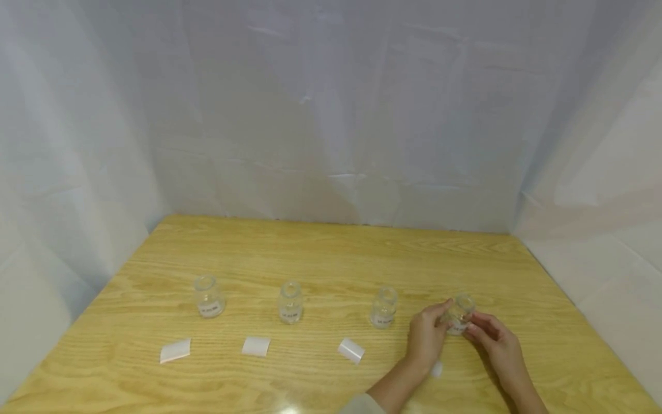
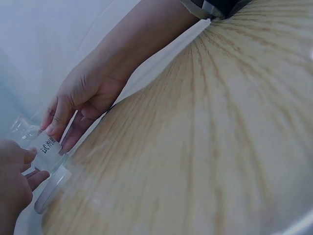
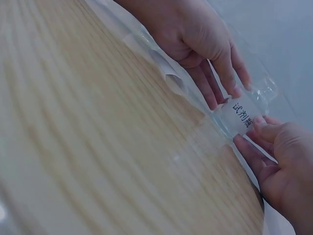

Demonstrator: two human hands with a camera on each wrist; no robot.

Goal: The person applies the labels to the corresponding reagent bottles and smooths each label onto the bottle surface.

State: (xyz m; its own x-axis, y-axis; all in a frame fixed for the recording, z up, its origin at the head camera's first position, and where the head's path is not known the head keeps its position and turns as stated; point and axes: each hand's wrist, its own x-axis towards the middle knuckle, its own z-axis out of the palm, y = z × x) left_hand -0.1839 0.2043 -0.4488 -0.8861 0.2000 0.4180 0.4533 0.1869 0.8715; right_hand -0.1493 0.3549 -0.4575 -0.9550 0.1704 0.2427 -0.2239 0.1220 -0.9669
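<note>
Both hands meet on the last small glass bottle [image 1: 459, 311] in a row of four on a wooden table [image 1: 320, 253]. The left hand [image 1: 426, 338] pinches the bottle between thumb and fingers from one side, and the right hand [image 1: 493, 335] closes its fingertips [image 3: 259, 128] on the opposite side, over the white printed label [image 3: 240, 114] on the glass. The bottle stands, or is held just above the wood, directly between the two hands; the wrist views do not settle which.

To the left of the left hand stand three more labelled bottles [image 1: 289, 302], well apart. Nearer the person than these lie three loose white slips [image 1: 256, 346]. A small pale scrap [image 1: 437, 370] lies just beside the left wrist.

The step in hand appears to be smoothing a label onto this bottle. The next move likely calls for steady fingertip pressure along the label's edges while the other hand keeps the glass from turning.
</note>
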